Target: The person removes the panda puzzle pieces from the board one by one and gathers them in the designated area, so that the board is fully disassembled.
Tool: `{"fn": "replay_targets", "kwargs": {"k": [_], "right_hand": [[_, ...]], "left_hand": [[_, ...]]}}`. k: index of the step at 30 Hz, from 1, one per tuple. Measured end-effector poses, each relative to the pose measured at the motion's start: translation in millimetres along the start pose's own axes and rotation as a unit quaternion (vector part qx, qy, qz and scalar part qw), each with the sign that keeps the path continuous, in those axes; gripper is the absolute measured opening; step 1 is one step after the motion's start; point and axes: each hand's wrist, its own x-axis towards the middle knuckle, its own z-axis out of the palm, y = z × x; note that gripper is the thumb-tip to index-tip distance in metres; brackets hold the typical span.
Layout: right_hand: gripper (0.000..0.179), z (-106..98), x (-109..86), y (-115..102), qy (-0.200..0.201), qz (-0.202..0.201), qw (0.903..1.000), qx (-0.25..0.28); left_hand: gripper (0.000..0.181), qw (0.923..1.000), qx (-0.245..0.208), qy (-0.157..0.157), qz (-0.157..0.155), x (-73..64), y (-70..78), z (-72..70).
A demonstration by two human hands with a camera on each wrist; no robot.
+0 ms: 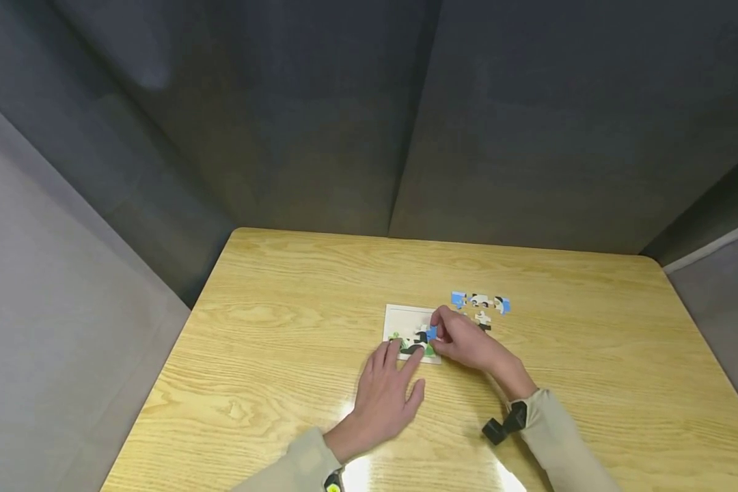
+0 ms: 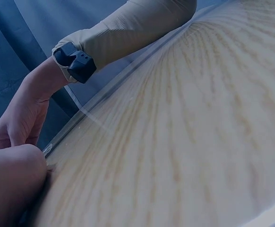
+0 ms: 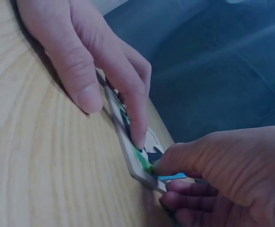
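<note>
A square white puzzle tray (image 1: 400,316) lies on the table with several jigsaw pieces along its lower and right side, showing green, black and white. My left hand (image 1: 385,396) rests its straight, spread fingertips on the pieces at the tray's lower edge. At the tray's right edge, my right hand (image 1: 467,343) pinches a blue puzzle piece (image 3: 173,176) between thumb and fingers. In the right wrist view the left index finger (image 3: 136,116) presses down beside a green piece (image 3: 142,161). The left wrist view hides the tray.
Loose pieces lie beyond the right hand: a blue corner piece (image 1: 458,298), a panda-face piece (image 1: 480,300), a blue-and-white piece (image 1: 502,305) and a white-and-black piece (image 1: 482,318), partly hidden. The wooden table (image 1: 283,307) backs onto dark curtains (image 1: 320,137).
</note>
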Motion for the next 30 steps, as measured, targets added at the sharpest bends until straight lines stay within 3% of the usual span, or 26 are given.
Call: {"fn": "replay_targets", "kwargs": {"k": [11,22,30], "right_hand": [[0.026,6.8,0.9,6.1,0.056,-0.023,0.9981,0.015],[0.027,10.4,0.1,20.4,0.081,-0.036,0.9959,-0.014],[0.028,5.7,-8.9,24.5,0.094,-0.046,0.9946,0.005]], "left_hand": [[0.055,1.0000,-0.001,0.008,-0.002,-0.1,-1.1,-1.1],[0.054,0.9999,-0.011,0.006,-0.002,-0.4,0.4,-0.9],[0.054,0.9999,-0.009,0.008,-0.004,-0.8,0.6,-0.9]]}}
